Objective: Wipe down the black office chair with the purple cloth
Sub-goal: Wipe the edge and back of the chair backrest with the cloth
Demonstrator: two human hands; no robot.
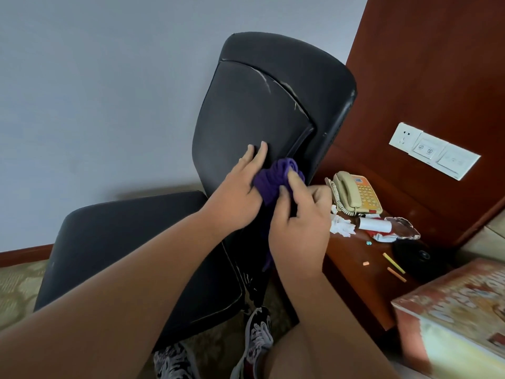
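Observation:
The black office chair [257,105] stands against the grey wall, its worn backrest upright and its seat [131,236] stretching toward the lower left. A bunched purple cloth [276,176] sits low on the backrest, with a strip of it hanging down past the seat edge. My left hand [240,192] lies beside the cloth with its fingers spread on the backrest and its palm against the cloth. My right hand [297,217] grips the cloth from the right with curled fingers.
A wooden nightstand [352,258] stands right of the chair, carrying a beige telephone [355,195], crumpled tissue, wrappers, a black round object [415,255] and small chalk-like sticks. A bed corner [459,310] is at the lower right. My shoes [257,332] stand on carpet by the chair base.

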